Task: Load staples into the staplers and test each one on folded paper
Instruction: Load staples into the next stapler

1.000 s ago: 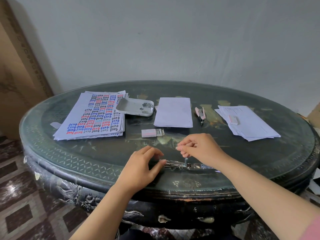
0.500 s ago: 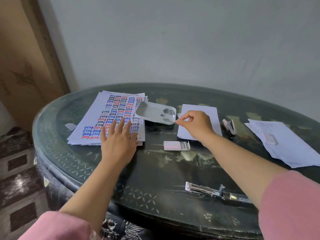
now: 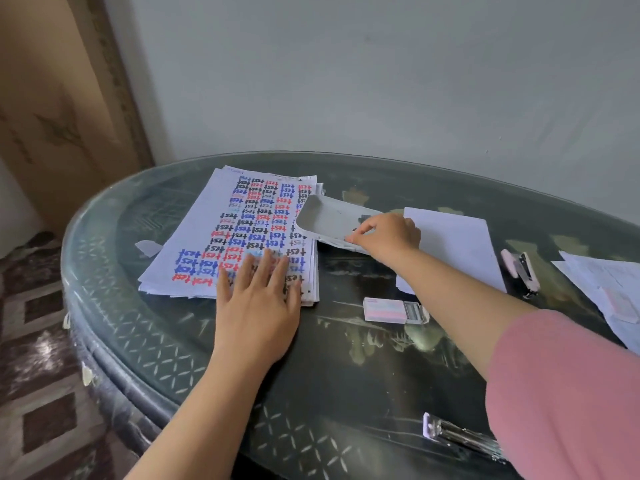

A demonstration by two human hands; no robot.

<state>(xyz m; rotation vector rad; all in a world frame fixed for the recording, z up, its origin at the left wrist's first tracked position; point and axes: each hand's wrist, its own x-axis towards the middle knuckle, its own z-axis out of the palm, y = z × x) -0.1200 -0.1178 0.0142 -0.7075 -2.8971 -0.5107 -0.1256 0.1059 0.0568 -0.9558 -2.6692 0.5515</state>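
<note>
Left hand (image 3: 256, 313) is flat on the printed sheets (image 3: 221, 230), fingers straight and spread, pressing, holding nothing. Right hand (image 3: 388, 235) is at the near rim of the white tray (image 3: 322, 216), fingers curled in a tight pinch; the view is too soft to tell whether they hold a staple strip, the rim or nothing. Risks: the tray looks to sit partly on the stack's edge, so a tug on the rim could tip it and scatter the contents. A strip pinched hard snaps. The open stapler (image 3: 457, 436) lies well apart, near the tabletop (image 3: 145, 327) edge, half hidden by my right sleeve (easy to sweep off). The open staple box (image 3: 393, 310) sits near my forearm, same hazard. Folded paper (image 3: 457, 244) is beside the tray.
</note>
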